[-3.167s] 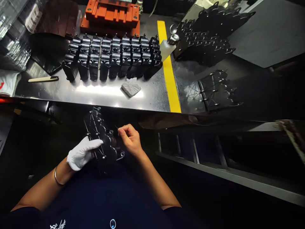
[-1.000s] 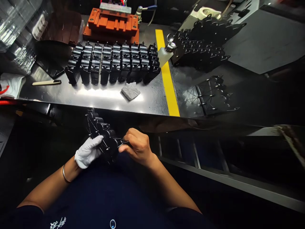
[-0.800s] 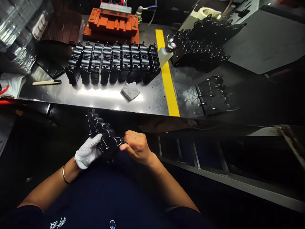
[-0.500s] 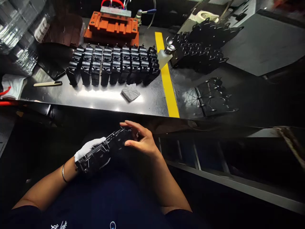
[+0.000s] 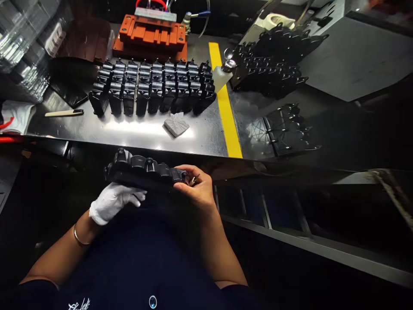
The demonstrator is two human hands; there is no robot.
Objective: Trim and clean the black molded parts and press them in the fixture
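Observation:
A long black plastic part with a row of curved hollows along its top edge is held up in front of my body, below the bench's edge. My right hand, bare, pinches its right end between thumb and fingers. Just under the part's left half is my left hand, in a white glove, with its fingers stretched out and apart. Whether the glove touches the underside, I cannot tell.
Several similar black parts stand in a row on the metal bench, before an orange fixture. A folded white cloth pad, a pen and a bottle lie or stand near. More black parts are stacked beyond the yellow strip.
The black part has been turned so its curved hollows show, and it sits higher. My right hand has closed on its right end. My gloved left hand has let go and dropped below it.

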